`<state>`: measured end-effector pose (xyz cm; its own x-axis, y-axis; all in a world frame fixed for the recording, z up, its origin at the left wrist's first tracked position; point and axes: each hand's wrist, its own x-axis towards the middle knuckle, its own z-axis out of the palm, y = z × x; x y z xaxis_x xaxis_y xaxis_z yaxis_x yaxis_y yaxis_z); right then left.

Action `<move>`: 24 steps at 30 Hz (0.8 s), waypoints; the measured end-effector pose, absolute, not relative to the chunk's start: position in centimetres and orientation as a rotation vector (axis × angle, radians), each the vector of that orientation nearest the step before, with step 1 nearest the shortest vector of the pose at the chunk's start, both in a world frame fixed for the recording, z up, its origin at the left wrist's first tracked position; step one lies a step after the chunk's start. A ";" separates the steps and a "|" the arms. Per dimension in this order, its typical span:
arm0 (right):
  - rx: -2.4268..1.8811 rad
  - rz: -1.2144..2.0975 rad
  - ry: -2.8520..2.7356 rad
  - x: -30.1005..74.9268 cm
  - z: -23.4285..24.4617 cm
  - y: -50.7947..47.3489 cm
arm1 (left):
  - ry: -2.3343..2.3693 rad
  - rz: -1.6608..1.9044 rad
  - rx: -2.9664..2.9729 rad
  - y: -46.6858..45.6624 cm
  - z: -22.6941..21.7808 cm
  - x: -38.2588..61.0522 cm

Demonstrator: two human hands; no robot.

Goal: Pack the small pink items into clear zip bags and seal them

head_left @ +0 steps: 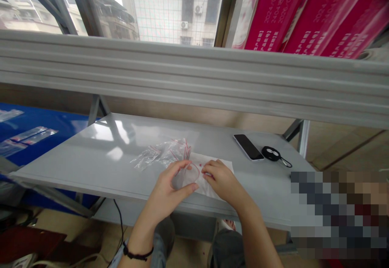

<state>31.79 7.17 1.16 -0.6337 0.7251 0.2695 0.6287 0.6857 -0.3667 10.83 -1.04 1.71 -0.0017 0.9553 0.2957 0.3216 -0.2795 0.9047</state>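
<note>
A small clear zip-lock bag (pixel 189 175) with a red seal line is held by my left hand (pixel 170 187). Its mouth bows open in a curve between my thumb and fingers. Just to the right, my right hand (pixel 221 179) is closed with its fingertips pressed together, low over a white sheet (pixel 226 164). What those fingertips pinch, if anything, is too small to tell. Tiny red pieces (pixel 200 165) lie on the sheet between both hands. Behind my left hand is a loose pile of clear zip-lock bags (pixel 164 151) with red seal lines.
To the right on the grey table (pixel 121 171) lie a phone (pixel 248 146) and a black round pouch (pixel 271 153) with a clip. A grey shelf beam (pixel 182 77) crosses above the table's back. A blue surface (pixel 65 124) with flat packets adjoins at left.
</note>
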 end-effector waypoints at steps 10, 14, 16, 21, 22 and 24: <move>-1.136 0.196 -2.554 31.3 1.7 7.0 | 1.324 1.314 1.638 -0.9 1.8 10.8; -1.130 0.229 -2.558 31.5 1.5 7.0 | 1.328 1.310 1.648 -0.9 1.9 10.9; -1.131 0.236 -2.552 31.5 1.4 7.1 | 1.333 1.311 1.646 -0.9 2.0 10.9; -1.127 0.266 -2.499 31.6 1.5 7.4 | 1.338 1.312 1.656 -1.0 2.0 10.9; -1.118 0.306 -2.465 31.7 1.6 7.4 | 1.343 1.312 1.668 -1.0 2.0 10.8; -1.077 0.418 -2.366 31.9 2.2 7.2 | 1.353 1.306 1.697 -0.9 1.9 10.9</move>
<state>31.88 7.21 2.21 -0.5601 0.7659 0.3159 0.6111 0.6393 -0.4666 10.85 -0.94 1.87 -0.0035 0.9462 0.3236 0.3565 -0.3011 0.8844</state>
